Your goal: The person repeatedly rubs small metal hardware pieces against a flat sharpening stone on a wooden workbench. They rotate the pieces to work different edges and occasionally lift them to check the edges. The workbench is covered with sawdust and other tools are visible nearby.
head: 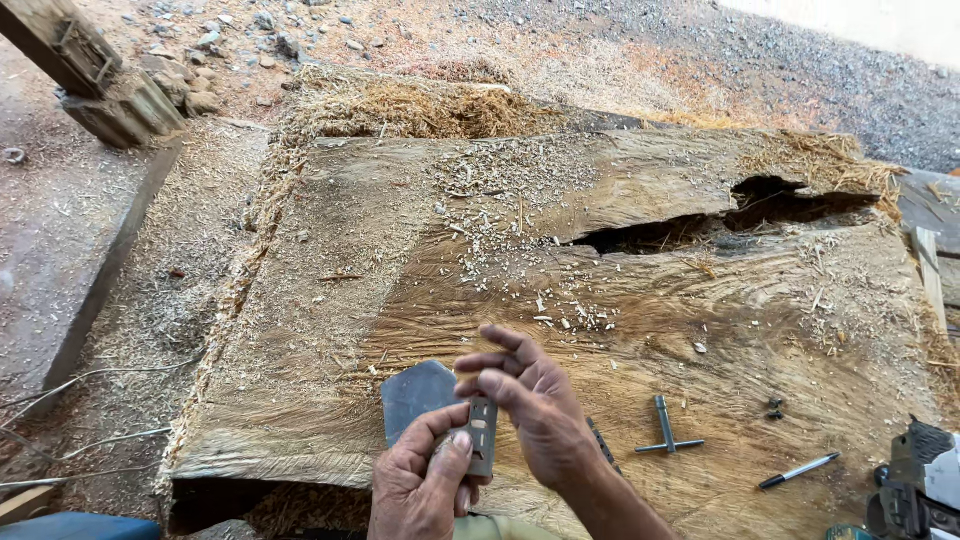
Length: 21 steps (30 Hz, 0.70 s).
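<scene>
My left hand (420,480) grips a small flat grey metal plate (481,436) with slots in it, thumb pressed on its face. Touching the plate's top edge with its fingertips is my right hand (535,410), fingers partly spread. Just behind the hands a dark grey flat stone-like block (412,395) lies on the big rough wooden slab (420,250). Both hands hover over the slab's near edge.
A metal T-shaped wrench (667,432) and a pen (798,470) lie on the slab to the right, with small dark screws (775,407) beyond. A power tool (915,485) sits at the right edge. A deep crack (740,215), sawdust, wood chips, gravel and cables surround.
</scene>
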{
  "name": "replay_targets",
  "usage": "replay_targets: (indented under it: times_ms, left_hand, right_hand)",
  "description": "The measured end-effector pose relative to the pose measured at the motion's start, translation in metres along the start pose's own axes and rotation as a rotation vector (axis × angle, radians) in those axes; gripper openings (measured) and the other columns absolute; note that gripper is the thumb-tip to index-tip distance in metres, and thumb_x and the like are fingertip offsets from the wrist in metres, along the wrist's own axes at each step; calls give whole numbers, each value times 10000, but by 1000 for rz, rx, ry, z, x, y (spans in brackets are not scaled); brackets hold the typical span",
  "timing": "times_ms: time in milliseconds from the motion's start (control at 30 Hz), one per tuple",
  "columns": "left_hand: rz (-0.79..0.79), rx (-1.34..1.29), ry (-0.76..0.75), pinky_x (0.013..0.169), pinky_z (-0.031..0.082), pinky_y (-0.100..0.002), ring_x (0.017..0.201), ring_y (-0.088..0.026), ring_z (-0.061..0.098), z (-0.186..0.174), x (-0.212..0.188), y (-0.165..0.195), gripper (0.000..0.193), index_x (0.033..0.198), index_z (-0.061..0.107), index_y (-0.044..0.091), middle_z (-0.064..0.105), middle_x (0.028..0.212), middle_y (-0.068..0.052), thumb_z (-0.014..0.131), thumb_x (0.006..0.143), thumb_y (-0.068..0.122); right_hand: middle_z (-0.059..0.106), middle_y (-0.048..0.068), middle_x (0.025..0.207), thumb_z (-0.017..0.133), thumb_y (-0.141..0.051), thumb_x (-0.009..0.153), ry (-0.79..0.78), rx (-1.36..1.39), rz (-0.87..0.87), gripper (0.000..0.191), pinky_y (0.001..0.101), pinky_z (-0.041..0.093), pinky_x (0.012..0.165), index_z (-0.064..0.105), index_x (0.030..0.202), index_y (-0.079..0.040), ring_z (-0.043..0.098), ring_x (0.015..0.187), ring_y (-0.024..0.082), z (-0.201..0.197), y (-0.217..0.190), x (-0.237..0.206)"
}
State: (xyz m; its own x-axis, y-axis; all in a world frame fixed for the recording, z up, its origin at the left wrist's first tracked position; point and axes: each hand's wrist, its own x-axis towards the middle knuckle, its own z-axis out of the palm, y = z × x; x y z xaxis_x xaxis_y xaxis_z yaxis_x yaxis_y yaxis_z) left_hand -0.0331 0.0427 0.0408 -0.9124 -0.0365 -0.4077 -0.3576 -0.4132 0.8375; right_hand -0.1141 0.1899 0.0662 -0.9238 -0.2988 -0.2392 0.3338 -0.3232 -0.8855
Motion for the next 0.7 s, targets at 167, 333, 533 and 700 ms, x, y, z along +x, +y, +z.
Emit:
replay_targets:
  times_ms: [167,333,533,700]
  left_hand:
    - [-98,13,-4,403,427,-229,439,-74,546,5,-10,13,394,1313,685,7,721,664,-110,593,945,113]
    - [-84,-72,-59,411,462,-240,456,-92,581,11,-7,43,407,1319,663,-28,707,657,-117,594,951,130]
    - [-121,-122,-64,424,491,-253,468,-117,596,30,-2,87,402,1286,673,-22,712,666,-124,583,946,173]
    - [-88,-125,-88,444,494,-260,486,-116,597,42,-6,121,337,1214,672,-57,694,689,-115,595,954,142]
  right_hand:
    - [749,190,1057,628,-173,994,163,-93,-198,361,393,590,856,578,1291,25,720,923,236,-10,2,17]
    - [742,216,1107,551,-315,1074,-162,134,-93,382,426,589,921,648,1164,43,729,1013,258,-14,-2,4]
    - [724,197,1129,474,-474,1057,-217,273,-32,596,441,586,880,592,1362,25,719,981,245,-10,-13,-3]
    - [739,147,1103,495,-393,1035,-227,247,-78,559,369,574,816,560,1393,31,696,896,193,-11,-22,-1]
